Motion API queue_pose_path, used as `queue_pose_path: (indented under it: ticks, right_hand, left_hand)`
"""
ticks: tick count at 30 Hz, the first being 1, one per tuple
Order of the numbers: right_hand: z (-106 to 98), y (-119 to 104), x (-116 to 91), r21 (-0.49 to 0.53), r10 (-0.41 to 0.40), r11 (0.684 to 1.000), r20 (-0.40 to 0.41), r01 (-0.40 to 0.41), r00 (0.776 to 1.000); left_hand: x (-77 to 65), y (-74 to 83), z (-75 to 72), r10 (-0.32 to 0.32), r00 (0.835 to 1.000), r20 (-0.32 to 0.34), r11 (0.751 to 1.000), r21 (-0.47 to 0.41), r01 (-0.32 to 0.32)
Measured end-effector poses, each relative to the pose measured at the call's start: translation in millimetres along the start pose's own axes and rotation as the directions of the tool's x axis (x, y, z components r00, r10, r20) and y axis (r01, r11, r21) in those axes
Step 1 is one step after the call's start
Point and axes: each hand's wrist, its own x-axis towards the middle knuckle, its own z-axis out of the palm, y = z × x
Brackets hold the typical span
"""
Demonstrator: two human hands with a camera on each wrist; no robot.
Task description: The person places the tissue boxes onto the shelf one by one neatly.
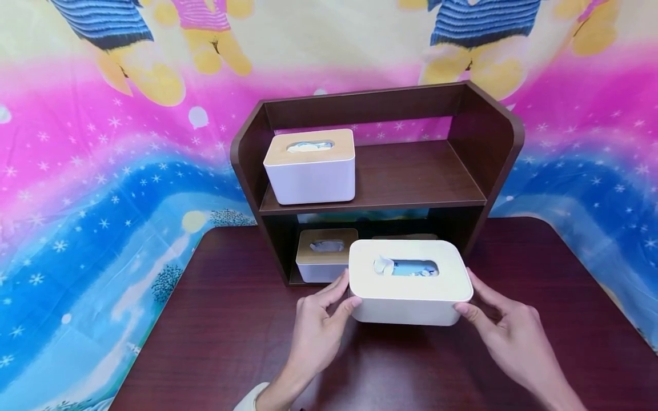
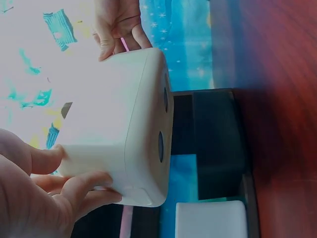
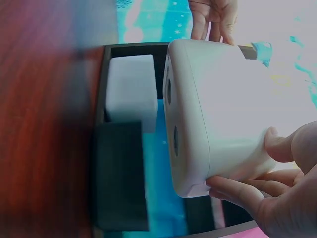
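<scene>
Both hands hold a white tissue box (image 1: pixel 411 311) in front of the shelf unit, raised above the table. My left hand (image 1: pixel 319 337) grips its left end, thumb at the front edge and fingers along the side. At the opposite end, my right hand (image 1: pixel 514 337) grips it the same way. The lid is pale, with an oblong slot showing a bluish tissue pack and a bit of white tissue. From the left wrist view, the underside of the box (image 2: pixel 151 134) shows two round dark holes.
A dark brown two-tier shelf (image 1: pixel 421 171) stands on the reddish-brown table (image 1: pixel 221 331). Its upper tier carries a wood-topped white tissue box (image 1: pixel 311 182) at the left. Below sit a smaller wood-topped box (image 1: pixel 321 271) and, partly hidden, a dark box (image 3: pixel 121 178). Behind hangs a patterned cloth (image 1: pixel 128 188).
</scene>
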Motion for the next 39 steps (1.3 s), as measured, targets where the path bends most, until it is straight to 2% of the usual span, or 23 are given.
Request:
queue_pose_path:
  ticks: [8,15,27,31,39]
  right_hand:
    - [-21.0,-13.1,9.3,-0.026,-0.014,1.000,-0.038,0.013,0.999]
    - [-39.1,-22.8,20.0,-0.036,-0.062,0.998,-0.074,0.060,0.995]
    - [-68.1,-47.0,42.0,-0.139,-0.025,0.990,-0.055,0.017,0.998]
    - [-76.3,-50.2,48.1,-0.112,-0.059,0.993,-0.085,0.049,0.995]
    - [-87.2,-56.9,64.1,-0.022,-0.139,0.990,-0.150,0.137,0.979]
  left_hand:
    - [9.6,20.0,-1.8,0.037,0.999,0.001,0.999,-0.020,-0.037]
    - [19.5,41.4,-7.1,0.059,0.998,0.006,0.997,0.042,-0.059]
    - [41.0,81.9,-17.8,0.082,0.996,0.020,0.995,0.060,-0.083]
    - [46.7,93.5,-20.6,0.094,0.995,0.023,0.995,0.038,-0.094]
    - [58.0,114.7,-25.9,0.137,0.991,0.008,0.989,0.050,-0.137]
